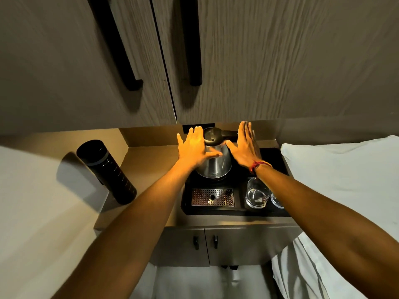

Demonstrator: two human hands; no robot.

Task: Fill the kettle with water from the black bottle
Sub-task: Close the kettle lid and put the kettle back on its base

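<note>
A steel kettle with a black lid and handle stands upright at the back of a black tray. My left hand is spread flat over its left side, thumb across the steel body. My right hand is spread to the right of the kettle, near its handle, fingers apart; a red thread is tied at that wrist. Neither hand grips anything. The black bottle, capped, stands on the counter at the left, well apart from both hands.
A perforated metal drip grate sits at the tray's front. Two glasses stand on the tray's right, under my right forearm. Wooden cupboard doors with black handles hang overhead. A white bed borders the right.
</note>
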